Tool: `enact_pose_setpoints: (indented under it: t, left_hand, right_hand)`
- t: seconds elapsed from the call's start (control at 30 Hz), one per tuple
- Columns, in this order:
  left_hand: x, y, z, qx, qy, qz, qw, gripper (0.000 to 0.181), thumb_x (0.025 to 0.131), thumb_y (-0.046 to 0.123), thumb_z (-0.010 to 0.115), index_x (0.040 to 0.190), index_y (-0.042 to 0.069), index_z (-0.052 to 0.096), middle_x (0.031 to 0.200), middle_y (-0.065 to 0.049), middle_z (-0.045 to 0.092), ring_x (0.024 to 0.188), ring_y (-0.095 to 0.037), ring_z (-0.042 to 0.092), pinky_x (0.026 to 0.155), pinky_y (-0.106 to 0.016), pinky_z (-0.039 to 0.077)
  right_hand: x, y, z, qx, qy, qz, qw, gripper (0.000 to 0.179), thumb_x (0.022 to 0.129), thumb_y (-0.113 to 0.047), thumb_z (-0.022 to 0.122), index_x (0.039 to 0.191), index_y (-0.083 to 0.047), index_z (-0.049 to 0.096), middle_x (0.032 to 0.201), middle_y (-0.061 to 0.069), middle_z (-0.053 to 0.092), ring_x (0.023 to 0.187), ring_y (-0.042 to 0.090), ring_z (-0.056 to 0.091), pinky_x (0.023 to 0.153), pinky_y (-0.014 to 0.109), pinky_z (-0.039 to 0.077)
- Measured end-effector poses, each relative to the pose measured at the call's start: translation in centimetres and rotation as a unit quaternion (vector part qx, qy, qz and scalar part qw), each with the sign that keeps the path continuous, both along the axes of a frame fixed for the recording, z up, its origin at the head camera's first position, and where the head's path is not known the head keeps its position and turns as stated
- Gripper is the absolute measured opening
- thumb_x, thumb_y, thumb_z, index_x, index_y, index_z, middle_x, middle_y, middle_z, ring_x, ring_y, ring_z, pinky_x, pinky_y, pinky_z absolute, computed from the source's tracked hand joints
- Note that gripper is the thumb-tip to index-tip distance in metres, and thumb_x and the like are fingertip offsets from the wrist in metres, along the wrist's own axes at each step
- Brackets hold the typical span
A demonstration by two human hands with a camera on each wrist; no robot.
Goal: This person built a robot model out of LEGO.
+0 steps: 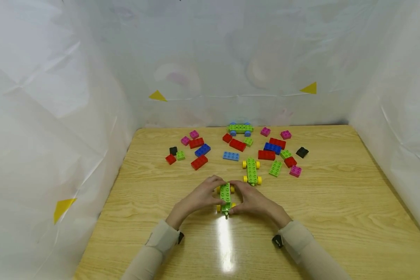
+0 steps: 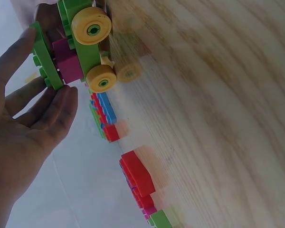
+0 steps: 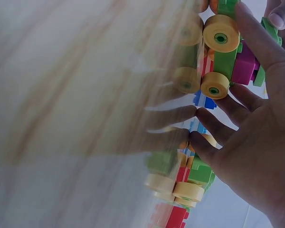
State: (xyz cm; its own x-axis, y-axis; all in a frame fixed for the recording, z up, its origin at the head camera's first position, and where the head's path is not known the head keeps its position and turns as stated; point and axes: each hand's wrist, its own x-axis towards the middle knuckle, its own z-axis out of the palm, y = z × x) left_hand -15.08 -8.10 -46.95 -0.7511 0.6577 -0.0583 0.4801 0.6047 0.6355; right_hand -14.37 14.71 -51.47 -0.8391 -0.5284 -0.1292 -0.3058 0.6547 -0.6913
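Both hands work at a green toy car base (image 2: 88,56) with yellow wheels, standing on the table near the middle. A magenta brick (image 2: 67,61) sits on this base, and a green brick (image 2: 46,56) lies over the magenta one. My left hand (image 1: 205,193) pinches the green brick between thumb and fingertips at its two ends. From the other side my right hand (image 1: 254,201) holds the car base, thumb at one end and a finger at the other. In the right wrist view its remaining fingers (image 3: 213,126) spread away from the base.
A second yellow-wheeled green car base (image 1: 252,171) stands just beyond the right hand. At the back is a green base with blue wheels (image 1: 240,128). Loose bricks, such as a light blue brick (image 1: 231,156) and a red brick (image 1: 199,162), lie across the wooden table (image 1: 336,217).
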Motion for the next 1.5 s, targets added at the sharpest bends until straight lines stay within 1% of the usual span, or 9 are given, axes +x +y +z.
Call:
enact_pose_setpoints:
  t: [0.13, 0.3, 0.57, 0.77, 1.0, 1.1, 1.23, 1.5]
  left_hand:
    - [0.02, 0.10, -0.11, -0.008, 0.010, -0.001, 0.9999, 0.062, 0.082, 0.030, 0.078, 0.135, 0.009, 0.054, 0.129, -0.003, 0.051, 0.118, -0.017, 0.050, 0.101, -0.032, 0.042]
    - [0.04, 0.16, -0.19, -0.011, 0.013, 0.000, 0.9999, 0.062, 0.082, 0.030, 0.078, 0.135, 0.009, 0.054, 0.129, -0.003, 0.051, 0.118, -0.017, 0.050, 0.100, -0.031, 0.043]
    - [-0.04, 0.27, -0.09, -0.005, 0.007, -0.003, 1.0000, 0.062, 0.082, 0.029, 0.078, 0.135, 0.008, 0.054, 0.127, -0.004, 0.051, 0.116, -0.019, 0.051, 0.099, -0.031, 0.044]
    - [-0.24, 0.36, 0.07, -0.013, 0.001, -0.004, 0.9999, 0.062, 0.082, 0.028, 0.078, 0.134, 0.006, 0.054, 0.126, -0.004, 0.051, 0.113, -0.020, 0.053, 0.097, -0.030, 0.044]
    - [-0.28, 0.61, 0.44, -0.026, 0.006, -0.011, 0.9996, 0.061, 0.081, 0.027, 0.079, 0.133, 0.003, 0.056, 0.123, -0.007, 0.054, 0.112, -0.022, 0.054, 0.097, -0.030, 0.045]
    - [-0.28, 0.71, 0.64, -0.026, 0.003, -0.014, 0.9996, 0.062, 0.080, 0.026, 0.079, 0.132, 0.001, 0.056, 0.122, -0.007, 0.055, 0.111, -0.023, 0.055, 0.096, -0.031, 0.045]
    - [-0.32, 0.71, 0.64, -0.027, -0.003, -0.014, 0.9995, 0.062, 0.080, 0.026, 0.079, 0.132, 0.001, 0.056, 0.121, -0.007, 0.055, 0.111, -0.023, 0.055, 0.096, -0.031, 0.045]
    - [-0.41, 0.54, 0.27, -0.013, -0.001, -0.015, 0.9998, 0.062, 0.080, 0.025, 0.080, 0.132, 0.000, 0.056, 0.113, -0.005, 0.053, 0.102, -0.023, 0.056, 0.088, -0.027, 0.047]
  right_hand:
    - [0.05, 0.03, -0.03, 0.000, -0.005, -0.003, 1.0000, 0.101, 0.067, -0.059, 0.080, 0.147, -0.015, 0.036, 0.148, 0.005, 0.039, 0.137, 0.025, 0.034, 0.110, 0.046, 0.030]
    - [0.06, 0.07, -0.08, 0.003, -0.005, -0.004, 1.0000, 0.101, 0.067, -0.059, 0.080, 0.147, -0.015, 0.036, 0.148, 0.005, 0.039, 0.137, 0.024, 0.034, 0.110, 0.046, 0.030]
    - [0.01, 0.09, 0.08, 0.001, -0.002, -0.002, 1.0000, 0.100, 0.067, -0.059, 0.080, 0.147, -0.016, 0.036, 0.149, 0.005, 0.039, 0.137, 0.024, 0.034, 0.110, 0.046, 0.030]
    - [-0.07, 0.12, 0.01, 0.002, 0.001, 0.001, 1.0000, 0.100, 0.068, -0.059, 0.080, 0.147, -0.016, 0.036, 0.148, 0.005, 0.039, 0.137, 0.024, 0.035, 0.110, 0.046, 0.030]
    - [0.01, 0.12, -0.06, -0.002, -0.001, 0.003, 1.0000, 0.099, 0.068, -0.057, 0.080, 0.146, -0.015, 0.037, 0.148, 0.006, 0.039, 0.137, 0.024, 0.034, 0.110, 0.046, 0.030]
    - [0.09, 0.11, -0.02, -0.005, -0.005, 0.001, 1.0000, 0.098, 0.068, -0.057, 0.081, 0.146, -0.016, 0.037, 0.148, 0.005, 0.039, 0.137, 0.024, 0.034, 0.110, 0.046, 0.029]
    - [0.18, 0.10, -0.01, -0.006, -0.006, -0.001, 1.0000, 0.099, 0.067, -0.057, 0.081, 0.146, -0.016, 0.037, 0.148, 0.005, 0.040, 0.137, 0.024, 0.035, 0.110, 0.046, 0.030]
    - [0.03, 0.10, 0.02, -0.007, 0.005, 0.004, 1.0000, 0.099, 0.068, -0.058, 0.080, 0.146, -0.014, 0.037, 0.147, 0.005, 0.041, 0.136, 0.024, 0.036, 0.110, 0.045, 0.031]
